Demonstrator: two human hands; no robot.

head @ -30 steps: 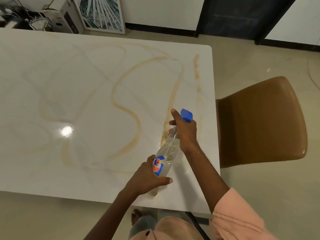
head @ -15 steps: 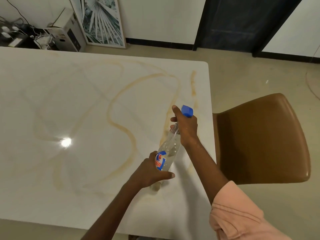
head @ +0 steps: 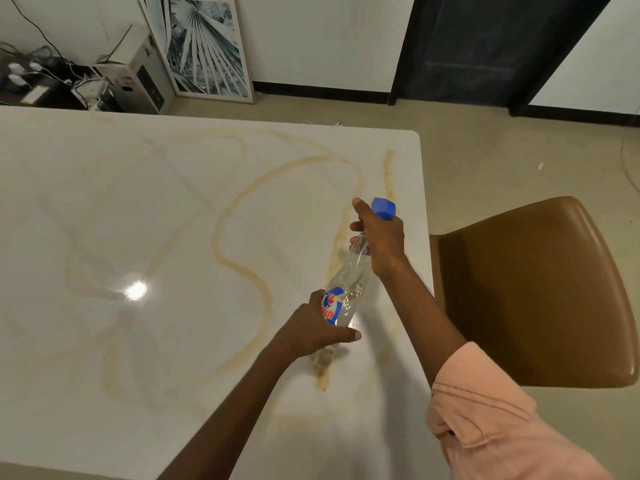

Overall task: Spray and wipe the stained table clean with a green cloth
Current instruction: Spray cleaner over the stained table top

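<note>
A clear spray bottle [head: 349, 289] is held tilted above the white desk [head: 138, 220], near the desk's right edge, its blue spray head [head: 383, 208] pointing away from the person and its base lowest, close to the desk surface. The left hand [head: 313, 332] grips the lower body of the bottle, its fingers [head: 346, 336] curled round it just below the red and blue label [head: 331, 305]. The right hand [head: 381, 237] grasps the neck of the bottle, fingers wrapped under the spray head with the forefinger raised beside it. Long brown stain lines [head: 239, 271] loop across the desk to the left of the bottle, and one more streak [head: 388, 171] runs along the desk's right edge beyond the bottle. A darker patch of stain [head: 322, 379] lies on the desk right under the bottle's base. A brown chair [head: 536, 289] stands to the right of the bottle, just beside the desk's edge. A pink sleeve [head: 491, 420] covers the right upper arm. Beyond the desk, far from the bottle, a framed leaf picture [head: 201, 50] leans against the wall.
</note>
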